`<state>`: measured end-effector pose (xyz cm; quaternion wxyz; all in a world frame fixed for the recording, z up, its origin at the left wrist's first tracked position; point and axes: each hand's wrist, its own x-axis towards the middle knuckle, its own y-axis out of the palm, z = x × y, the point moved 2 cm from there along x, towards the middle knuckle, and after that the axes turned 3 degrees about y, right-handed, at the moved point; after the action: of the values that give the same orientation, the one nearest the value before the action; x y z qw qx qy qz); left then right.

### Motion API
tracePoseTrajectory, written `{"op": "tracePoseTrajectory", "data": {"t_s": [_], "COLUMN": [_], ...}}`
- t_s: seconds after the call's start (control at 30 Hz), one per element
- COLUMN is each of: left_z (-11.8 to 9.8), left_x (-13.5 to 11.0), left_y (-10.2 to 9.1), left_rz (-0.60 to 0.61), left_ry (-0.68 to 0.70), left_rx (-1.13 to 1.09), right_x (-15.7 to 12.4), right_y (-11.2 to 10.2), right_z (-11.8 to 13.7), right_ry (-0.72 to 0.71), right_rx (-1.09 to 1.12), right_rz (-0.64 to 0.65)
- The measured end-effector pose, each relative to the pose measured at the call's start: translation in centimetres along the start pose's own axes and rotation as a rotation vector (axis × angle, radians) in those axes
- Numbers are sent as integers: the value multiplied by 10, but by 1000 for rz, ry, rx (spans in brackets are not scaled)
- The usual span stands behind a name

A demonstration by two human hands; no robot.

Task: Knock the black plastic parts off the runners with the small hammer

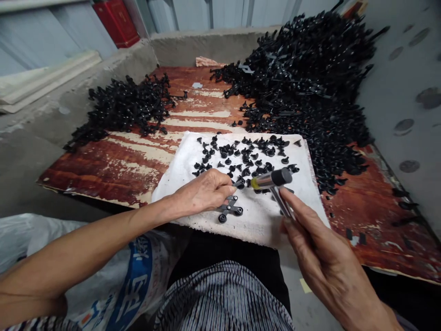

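My left hand (pixel 210 191) is closed, its fingers pinched on a dark grey jointed bracket (pixel 229 208) with round black feet, low over a white cloth (pixel 258 227). In my right hand (pixel 317 248) is a small hammer (pixel 270 179) with a metal handle, a black end and a yellowish band. The hammer's head is beside the bracket's far end; whether they touch I cannot tell. Many small black knob-like parts (pixel 246 158) lie scattered on the cloth just beyond both hands.
A large heap of black parts (pixel 303 69) fills the back right of the worn red-brown board (pixel 134 161). A smaller pile (pixel 127 105) lies at the left. A concrete ledge (pixel 206 43) and a grey wall (pixel 399 92) border the board. Below left is a plastic sack (pixel 138 271).
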<state>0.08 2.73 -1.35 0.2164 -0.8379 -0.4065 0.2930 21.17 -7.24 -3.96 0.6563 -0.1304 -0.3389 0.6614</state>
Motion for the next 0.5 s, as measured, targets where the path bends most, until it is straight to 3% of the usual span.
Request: {"op": "tracePoseTrajectory", "data": {"t_s": [0.2,0.27,0.4,0.5], "left_z": [3,3,4,5], "left_x": [1,0,1,1], "left_y": [-1,-1,0,0], "left_rz": [-14,-17,-12,-5], "left_ry": [31,36,22,26], "left_rx": [25,35,32,-6], "right_x": [24,28,31,28], "right_y": [-5,-5,-3,-7], "right_z": [24,26,26,29], "right_ry": [-243,-253,-243,-233], "right_rx": [-86,-117,-197,-123], "right_rz": [-24,-31,73,15]}}
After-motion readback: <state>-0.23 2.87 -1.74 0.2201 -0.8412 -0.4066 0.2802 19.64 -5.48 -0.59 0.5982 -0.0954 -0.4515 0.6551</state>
